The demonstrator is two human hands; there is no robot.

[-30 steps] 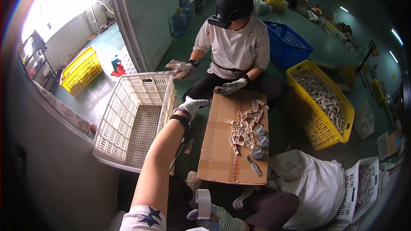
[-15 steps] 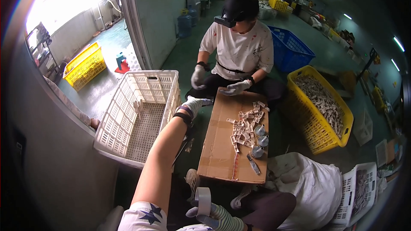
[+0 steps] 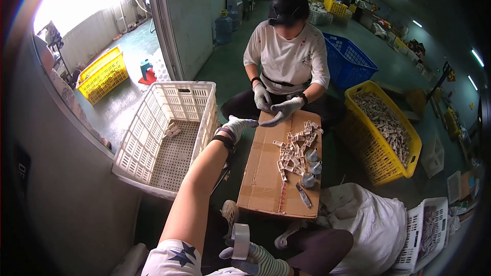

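Observation:
My left arm reaches forward, and my left hand [image 3: 238, 125] in a striped glove is open, its fingers stretched toward the far left edge of a cardboard box [image 3: 261, 174]. Low in front of me, my right hand [image 3: 258, 261], also in a striped glove, is closed around a roll of pale tape [image 3: 240, 241]. On the box lie a pile of beige plastic pieces [image 3: 291, 159], several grey cone-shaped pieces [image 3: 309, 179] and a utility knife [image 3: 303, 195]. A co-worker's gloved hands [image 3: 279, 106] are close together over the box's far edge; what they hold is hidden.
A white crate [image 3: 148, 143] with a few beige pieces [image 3: 173, 130] stands left of my arm. Right of the box are a yellow crate [image 3: 371, 158] full of pieces, a blue crate [image 3: 353, 56], a white sack [image 3: 368, 225] and another white crate [image 3: 413, 235]. The co-worker [image 3: 286, 56] sits opposite.
The co-worker's hands have come together over the box, and their head has bent lower. The pieces in the white crate, upright before, now lie down. My hands have hardly moved.

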